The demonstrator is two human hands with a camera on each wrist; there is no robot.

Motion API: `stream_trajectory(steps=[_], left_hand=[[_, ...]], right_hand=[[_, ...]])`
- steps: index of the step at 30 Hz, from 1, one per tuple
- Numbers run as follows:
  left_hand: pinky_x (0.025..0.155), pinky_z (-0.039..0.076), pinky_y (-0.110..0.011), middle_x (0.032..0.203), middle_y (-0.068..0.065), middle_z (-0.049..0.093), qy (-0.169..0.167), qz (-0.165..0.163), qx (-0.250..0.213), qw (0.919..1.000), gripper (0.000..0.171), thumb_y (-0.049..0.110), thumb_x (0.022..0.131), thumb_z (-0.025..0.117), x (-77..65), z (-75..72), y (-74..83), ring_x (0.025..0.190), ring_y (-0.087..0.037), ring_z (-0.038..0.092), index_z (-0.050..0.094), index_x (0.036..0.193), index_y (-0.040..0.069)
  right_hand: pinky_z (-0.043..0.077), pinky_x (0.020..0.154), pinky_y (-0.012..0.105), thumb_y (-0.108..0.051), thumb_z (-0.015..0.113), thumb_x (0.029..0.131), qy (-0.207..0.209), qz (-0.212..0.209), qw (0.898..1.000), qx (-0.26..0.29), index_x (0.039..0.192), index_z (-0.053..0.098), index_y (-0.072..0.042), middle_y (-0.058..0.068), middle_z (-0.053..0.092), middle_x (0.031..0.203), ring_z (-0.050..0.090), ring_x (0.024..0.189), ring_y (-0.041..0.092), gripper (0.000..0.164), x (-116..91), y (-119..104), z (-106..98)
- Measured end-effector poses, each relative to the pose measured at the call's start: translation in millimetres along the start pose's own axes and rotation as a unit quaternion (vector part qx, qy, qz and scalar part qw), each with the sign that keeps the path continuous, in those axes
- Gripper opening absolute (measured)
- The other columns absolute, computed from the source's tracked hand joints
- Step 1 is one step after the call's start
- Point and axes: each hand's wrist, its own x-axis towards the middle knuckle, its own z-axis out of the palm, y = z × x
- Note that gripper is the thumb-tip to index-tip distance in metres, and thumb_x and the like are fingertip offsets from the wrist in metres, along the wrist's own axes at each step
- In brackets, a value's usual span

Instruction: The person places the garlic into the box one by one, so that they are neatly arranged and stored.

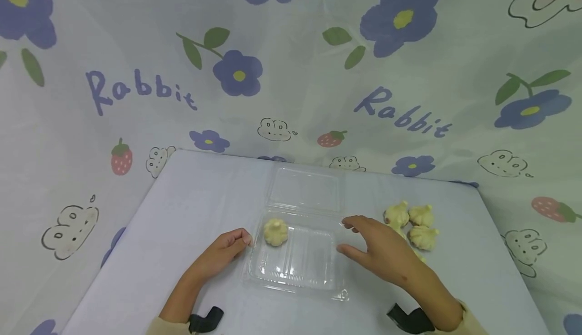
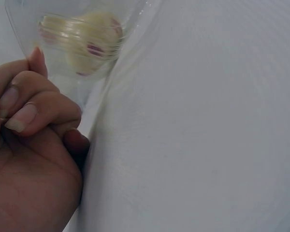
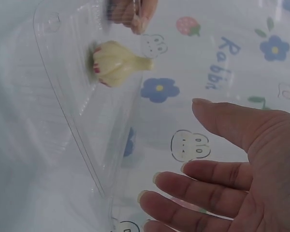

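Note:
A clear plastic clamshell box (image 1: 295, 254) lies with its lid (image 1: 305, 188) folded back away from me. One garlic bulb (image 1: 275, 232) sits in the back left corner of its base, and it shows through the box wall in the left wrist view. My left hand (image 1: 226, 249) pinches the box's left rim between thumb and forefinger, the other fingers curled under. Over the right rim, my right hand (image 1: 382, 249) is spread with thumb and fingers apart, holding nothing. In the right wrist view its fingers (image 3: 203, 188) are loosely extended beside the box.
Several more garlic bulbs (image 1: 422, 237) are grouped right of the box, partly hidden behind my right hand. The white table (image 1: 195, 188) meets a curtain (image 1: 291, 72) printed with flowers and rabbits at its back edge.

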Motion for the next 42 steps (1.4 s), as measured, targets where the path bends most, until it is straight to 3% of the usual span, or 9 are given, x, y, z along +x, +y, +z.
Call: stream_trajectory(steps=[14, 26, 42], left_hand=[[0.054, 0.034, -0.026, 0.067, 0.004, 0.037, 0.005, 0.006, 0.0, 1.0, 0.026, 0.022, 0.112, 0.05, 0.0, -0.4, 0.7, 0.059, -0.007, 0.034, 0.065, 0.106, 0.002], [0.055, 0.032, -0.025, 0.066, 0.003, 0.036, 0.006, -0.015, -0.004, 0.9999, 0.028, 0.024, 0.113, 0.049, 0.7, -0.7, 0.0, 0.059, -0.008, 0.033, 0.064, 0.106, 0.001], [0.055, 0.032, -0.026, 0.066, 0.003, 0.035, 0.002, -0.004, -0.003, 1.0, 0.029, 0.024, 0.113, 0.049, 0.6, -1.7, -1.4, 0.059, -0.008, 0.033, 0.064, 0.106, 0.001]], right_hand=[[0.052, 0.101, 0.05, -0.041, 0.083, 0.091, 0.023, -0.001, 1.0, 0.001, 0.141, 0.063, -0.008, 0.005, 0.067, 0.135, 0.062, 0.127, 0.028, 0.063, -14, 6, 1], [0.05, 0.103, 0.054, -0.042, 0.085, 0.089, 0.035, 0.024, 0.999, 0.008, 0.142, 0.062, -0.008, 0.007, 0.065, 0.138, 0.06, 0.129, 0.031, 0.067, -28, 12, -1], [0.054, 0.095, 0.053, -0.038, 0.087, 0.087, 0.056, 0.064, 0.996, 0.003, 0.139, 0.063, -0.003, 0.011, 0.067, 0.135, 0.066, 0.119, 0.031, 0.067, -43, 30, 0]])
